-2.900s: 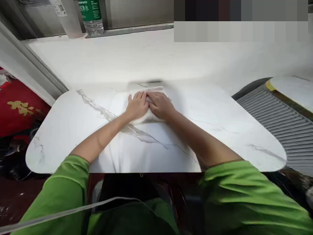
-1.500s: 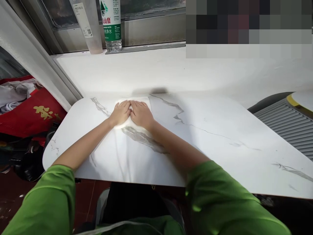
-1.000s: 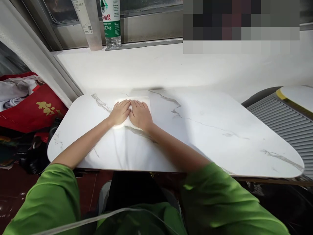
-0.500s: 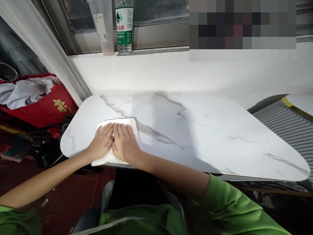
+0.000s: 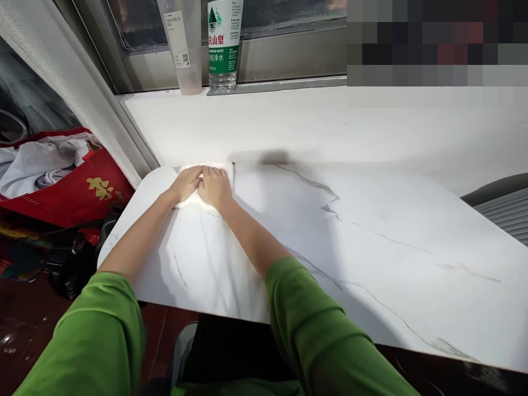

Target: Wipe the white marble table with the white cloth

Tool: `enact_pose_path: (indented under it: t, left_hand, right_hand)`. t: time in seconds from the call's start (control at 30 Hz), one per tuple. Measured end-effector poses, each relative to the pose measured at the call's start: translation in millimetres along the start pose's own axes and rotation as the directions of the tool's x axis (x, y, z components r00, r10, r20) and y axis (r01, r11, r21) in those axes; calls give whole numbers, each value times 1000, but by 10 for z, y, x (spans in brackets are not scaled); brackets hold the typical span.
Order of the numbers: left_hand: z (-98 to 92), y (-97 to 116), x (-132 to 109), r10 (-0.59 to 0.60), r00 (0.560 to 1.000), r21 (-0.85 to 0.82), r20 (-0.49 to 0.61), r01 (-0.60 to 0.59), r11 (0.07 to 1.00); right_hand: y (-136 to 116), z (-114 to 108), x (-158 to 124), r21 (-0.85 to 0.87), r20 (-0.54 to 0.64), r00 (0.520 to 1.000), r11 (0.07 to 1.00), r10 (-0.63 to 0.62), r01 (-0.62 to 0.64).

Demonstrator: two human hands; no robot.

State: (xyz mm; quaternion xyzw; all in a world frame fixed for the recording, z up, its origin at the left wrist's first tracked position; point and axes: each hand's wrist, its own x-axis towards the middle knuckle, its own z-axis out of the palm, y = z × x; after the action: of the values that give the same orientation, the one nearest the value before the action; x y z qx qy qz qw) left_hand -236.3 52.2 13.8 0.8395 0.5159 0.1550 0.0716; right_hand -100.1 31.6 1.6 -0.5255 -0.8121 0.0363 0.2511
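A folded white cloth [image 5: 225, 169] lies at the far left corner of the white marble-patterned table [image 5: 330, 247]. My left hand [image 5: 186, 184] and my right hand [image 5: 214, 187] rest side by side on top of it, palms down, fingers stretched flat and pressing the cloth against the tabletop. Most of the cloth is hidden under the hands; only its far and right edges show. Both arms wear green sleeves.
A white ledge [image 5: 289, 121] runs behind the table under a window. On it stand a green-labelled water bottle [image 5: 223, 47] and a clear tumbler [image 5: 183, 47]. Red fabric and grey clothes [image 5: 58, 176] are heaped left of the table. A grey ribbed surface [image 5: 507, 217] is at right.
Half a second ago both hands held the cloth at the near left edge of the table; they have slid it away to the far left corner. Earlier it was farther right.
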Motion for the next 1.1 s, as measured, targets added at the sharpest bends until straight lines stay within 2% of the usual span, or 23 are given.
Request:
enact_pose_path:
  t: [0.17,0.33,0.43,0.57,0.7,0.8,0.93,1.1]
  left_hand:
    - [9,31,0,-18,1000,20,1,18,1000]
    - [4,236,-317,-34,999,66,25,32,997]
    - [-14,395,-691,-79,995,102,54,73,992]
    - [-101,544,-1328,-125,989,113,75,116,987]
    - [-238,564,-1937,-161,984,129,74,151,980]
    - [-315,533,-2238,-188,980,140,69,177,974]
    - [-345,462,-2336,-192,980,127,52,184,975]
    - [-363,215,-2117,-182,983,82,9,181,980]
  right_hand:
    - [41,11,-11,-7,-1,1000,1000,-10,10]
    - [-37,-89,-304,16,6,999,999,-45,45]
    - [-196,-197,-617,19,34,996,997,-81,81]
    - [-558,-324,-1077,25,97,988,992,-124,122]
    - [-955,-380,-1404,66,137,971,980,-198,190]
    - [-1160,-388,-1514,115,155,956,966,-248,232]
    - [-1253,-358,-1489,128,177,946,959,-273,253]
    - [-1232,-227,-1200,147,158,951,959,-266,244]
